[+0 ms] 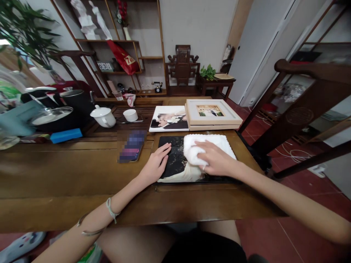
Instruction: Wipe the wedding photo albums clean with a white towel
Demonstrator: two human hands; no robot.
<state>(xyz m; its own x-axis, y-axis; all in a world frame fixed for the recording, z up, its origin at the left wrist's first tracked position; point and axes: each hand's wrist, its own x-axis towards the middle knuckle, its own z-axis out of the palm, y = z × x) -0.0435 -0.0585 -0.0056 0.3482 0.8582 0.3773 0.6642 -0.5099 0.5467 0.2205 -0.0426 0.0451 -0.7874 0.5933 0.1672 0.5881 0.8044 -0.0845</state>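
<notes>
A dark photo print (pixel 175 160) lies flat on the wooden table (pixel 68 171) in front of me. My left hand (pixel 157 163) rests flat on its left edge with fingers stretched out, holding it down. My right hand (pixel 216 160) presses a white towel (pixel 204 147) onto the print, fingers curled over the cloth. Most of the print's right half is hidden under the towel.
Behind the print lie a second photo print (pixel 169 118) and a stack of light wooden picture frames (pixel 212 115). A phone (pixel 132 147) lies to the left. A white teapot (pixel 103 117), a cup (pixel 130 115), pots and a blue box (pixel 66 135) stand farther left. A dark chair (pixel 304 117) is at right.
</notes>
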